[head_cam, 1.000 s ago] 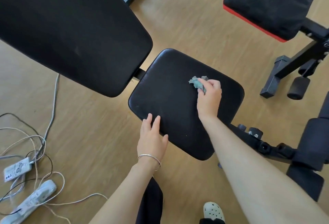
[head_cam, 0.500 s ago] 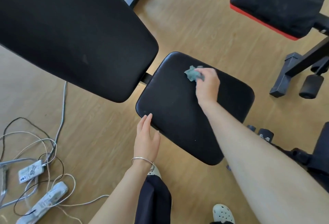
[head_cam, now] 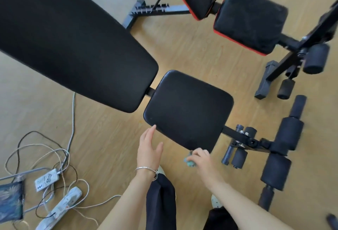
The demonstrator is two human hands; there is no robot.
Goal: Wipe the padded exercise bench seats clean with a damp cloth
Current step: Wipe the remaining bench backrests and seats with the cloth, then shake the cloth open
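- At the far left edge, a blue patterned thing (head_cam: 10,200) on the wooden floor (head_cam: 102,147), cut off by the picture's side.
- Just beside it, two white power strips (head_cam: 47,179) in a tangle of grey, white and black cords (head_cam: 71,120).
- Above those, filling the top left, a long black back pad (head_cam: 73,43), tilted, with its rounded end close to the seat.
- Low in the middle, the left hand (head_cam: 149,151) with a thin silver bracelet (head_cam: 146,169) on the wrist. Fingers straight and loose, holding nothing. Tip of the longest finger right at the near left edge of the seat; touching or not, too close to tell.
- Under that arm, a dark trouser leg (head_cam: 161,202).
- In the middle, the black padded seat (head_cam: 188,109), squarish with round corners, nothing lying on it.
- Just off the seat's near corner, the right hand (head_cam: 203,162), a bit blurry, fingers curled tight round a small blue-green cloth (head_cam: 190,164). Cloth bunched up in the hand, over the floor, not on the seat.
- Top right, a second bench (head_cam: 250,19) with black pads and a red rim, well apart from the hands.
- Far right, black foam rollers (head_cam: 290,136) on a black metal frame (head_cam: 241,138) joined to the seat.
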